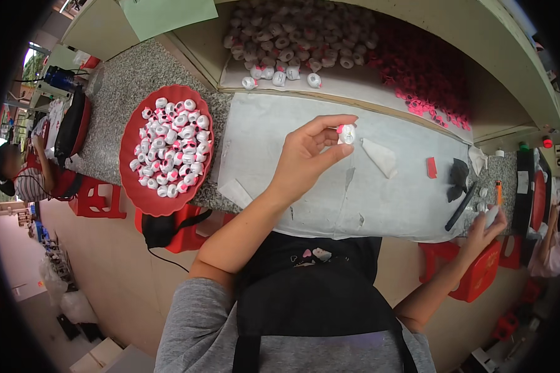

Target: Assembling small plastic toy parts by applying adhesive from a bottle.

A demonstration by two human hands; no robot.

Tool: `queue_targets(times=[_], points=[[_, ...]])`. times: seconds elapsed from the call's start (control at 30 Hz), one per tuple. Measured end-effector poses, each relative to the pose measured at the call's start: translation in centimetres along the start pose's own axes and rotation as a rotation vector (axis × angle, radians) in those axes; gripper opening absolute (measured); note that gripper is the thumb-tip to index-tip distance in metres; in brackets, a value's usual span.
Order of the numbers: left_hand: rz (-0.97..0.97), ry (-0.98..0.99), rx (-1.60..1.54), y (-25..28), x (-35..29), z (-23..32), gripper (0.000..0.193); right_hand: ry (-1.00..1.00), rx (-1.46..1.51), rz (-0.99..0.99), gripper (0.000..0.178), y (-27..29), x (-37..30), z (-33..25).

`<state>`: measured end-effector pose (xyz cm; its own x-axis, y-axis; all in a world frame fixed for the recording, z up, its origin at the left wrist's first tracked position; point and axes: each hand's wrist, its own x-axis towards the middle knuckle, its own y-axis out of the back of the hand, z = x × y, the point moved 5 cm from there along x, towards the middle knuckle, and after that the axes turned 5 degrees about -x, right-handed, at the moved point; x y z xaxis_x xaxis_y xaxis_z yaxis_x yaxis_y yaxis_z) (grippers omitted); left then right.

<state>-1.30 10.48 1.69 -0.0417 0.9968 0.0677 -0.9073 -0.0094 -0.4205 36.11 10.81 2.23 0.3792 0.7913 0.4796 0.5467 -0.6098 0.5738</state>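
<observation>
Over the middle of the work surface, my left hand (308,149) pinches a small rounded white piece with a pink part (348,134) between thumb and fingertips. Out at the right end of the bench is my right hand (482,231), its fingers closed on a small white object (492,216) whose kind I cannot make out. Just beyond it stands a thin orange stick-like tool (499,193), beside a few small white pieces (482,193). To the left, a red scalloped tray (129,168) is heaped with many similar white and pink pieces (174,146).
White paper (274,161) covers the bench, bearing a folded white cloth (380,157), a red scrap (431,168), a dark cloth (458,180) and a black rod (460,208). A shelf holds white pieces (298,37) and pink parts (423,74). Other people sit left and right.
</observation>
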Motion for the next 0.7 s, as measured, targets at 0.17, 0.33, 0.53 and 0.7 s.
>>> queue_targets(times=[0.17, 0.33, 0.53, 0.7], points=[[-0.038, 0.067, -0.317, 0.0, -2.1, -1.1, 0.03, -0.169, 0.705, -0.49, 0.031, -6.2, -5.4, -10.4], [0.022, 0.106, -0.425, 0.5, -3.6, -2.4, 0.029, -0.225, 0.93, -0.779, 0.039, -9.5, -9.7, -15.6], [0.043, 0.087, -0.394, 1.0, -4.6, -1.7, 0.025, -0.228, 1.202, -0.658, 0.036, -9.8, -8.8, -17.0], [0.075, 0.019, -0.376, 1.2, -4.9, -1.6, 0.021, -0.292, 1.378, -0.465, 0.038, -9.5, -7.5, -18.1]])
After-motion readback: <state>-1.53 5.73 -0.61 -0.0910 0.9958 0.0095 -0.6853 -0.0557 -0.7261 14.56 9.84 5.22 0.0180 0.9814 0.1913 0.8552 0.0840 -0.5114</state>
